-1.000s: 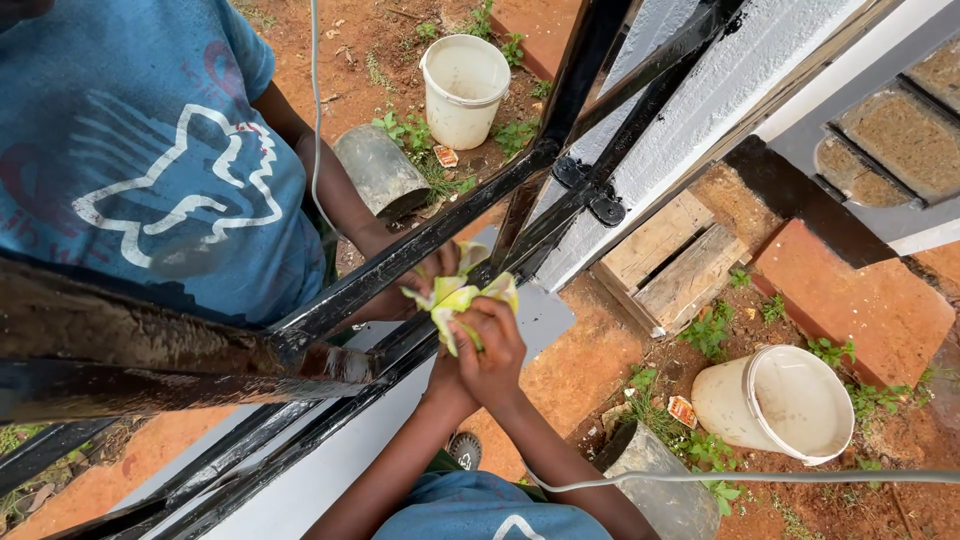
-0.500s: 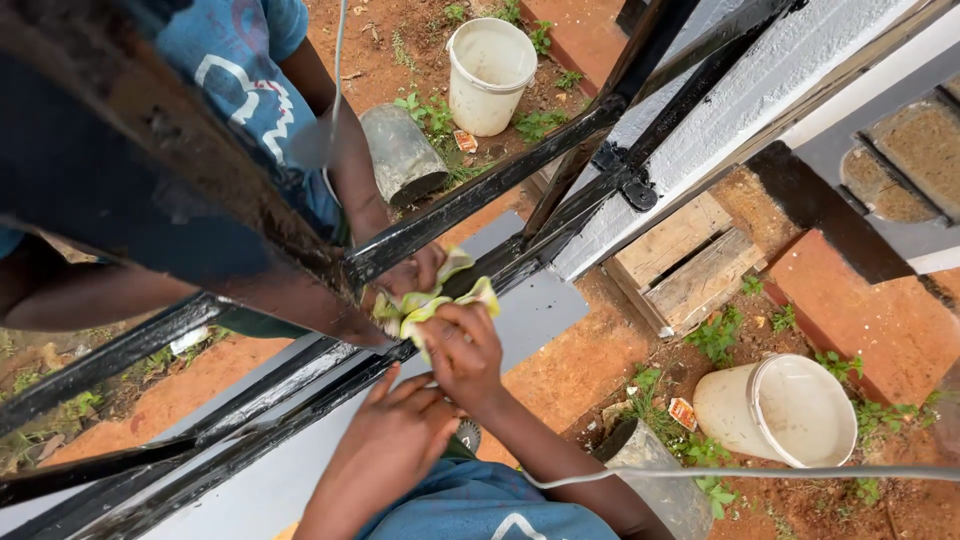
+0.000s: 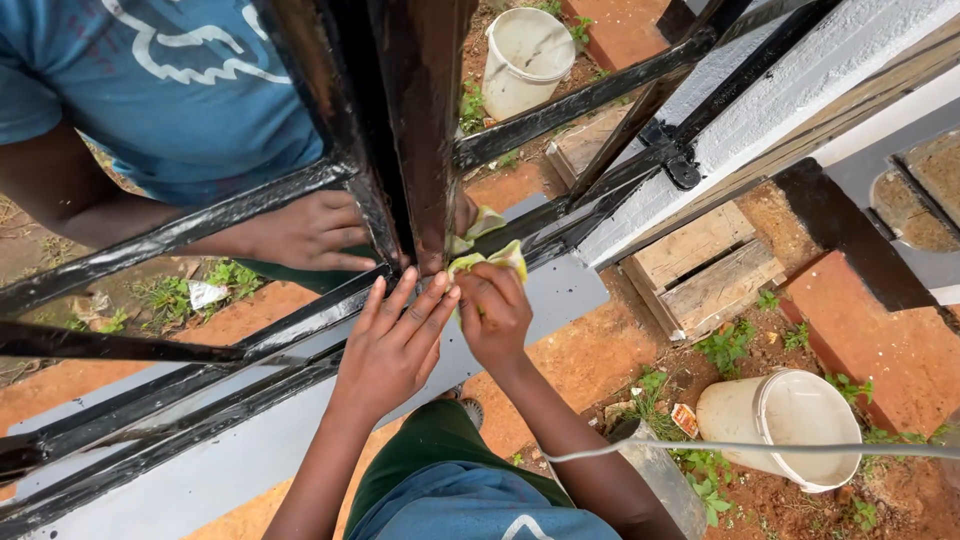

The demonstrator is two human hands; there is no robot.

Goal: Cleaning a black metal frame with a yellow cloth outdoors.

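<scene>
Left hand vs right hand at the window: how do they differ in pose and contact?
The left hand is open, fingers spread flat against the black window frame; the right hand is curled, fingers bunched. The left hand holds nothing; the right hand grips a yellow-green cloth pressed to the frame. The left hand sits lower on the rail, the right hand nearer the upright bar. Both are bare and at the same frame corner.

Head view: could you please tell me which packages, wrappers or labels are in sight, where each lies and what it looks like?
Small wrapper: on the soil left of the white bucket, squarish, orange and white.
Crumpled wrapper: reflected in the glass, among weeds under the black window frame, pale whitish.
No signs or screens.
</scene>
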